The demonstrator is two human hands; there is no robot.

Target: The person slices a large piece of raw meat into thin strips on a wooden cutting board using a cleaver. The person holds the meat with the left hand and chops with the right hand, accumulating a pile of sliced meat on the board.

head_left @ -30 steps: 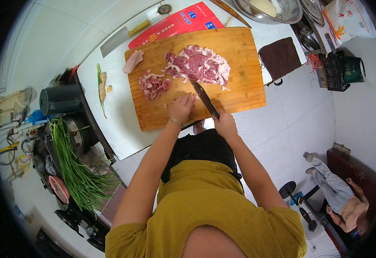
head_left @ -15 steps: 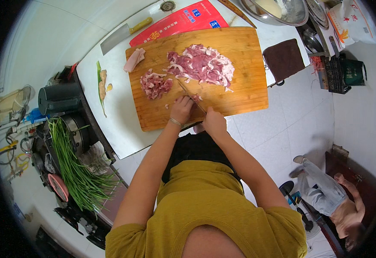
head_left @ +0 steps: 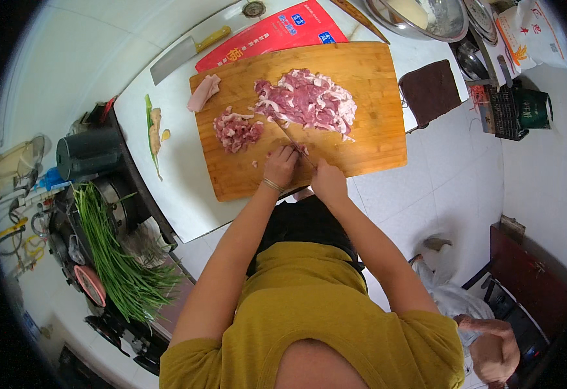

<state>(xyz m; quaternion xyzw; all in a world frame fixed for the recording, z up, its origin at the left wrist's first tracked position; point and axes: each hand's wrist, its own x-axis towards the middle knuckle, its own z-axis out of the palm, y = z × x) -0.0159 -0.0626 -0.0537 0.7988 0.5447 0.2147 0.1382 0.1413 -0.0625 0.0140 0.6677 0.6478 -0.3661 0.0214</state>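
Note:
A large wooden cutting board [head_left: 374,129] lies on the white counter. A big pile of sliced raw meat [head_left: 309,100] sits at its middle, a smaller heap of chopped meat [head_left: 236,129] to its left, and one pale uncut piece [head_left: 203,93] at the board's left corner. My right hand [head_left: 327,181] grips a knife [head_left: 291,139] whose blade points up into the meat. My left hand [head_left: 281,165] presses with curled fingers on a small bit of meat beside the blade, near the board's front edge.
A cleaver [head_left: 179,55] lies on the counter behind the board, next to a red packet [head_left: 277,32]. A steel bowl [head_left: 419,16], a dark cloth [head_left: 430,91] and a white bag [head_left: 536,39] are at the right. Green chives [head_left: 111,259] and a dark pot [head_left: 89,152] are on the left.
My right hand drew back toward the board's front edge and the knife turned, its blade now beside my left fingers. Another person at the lower right has moved.

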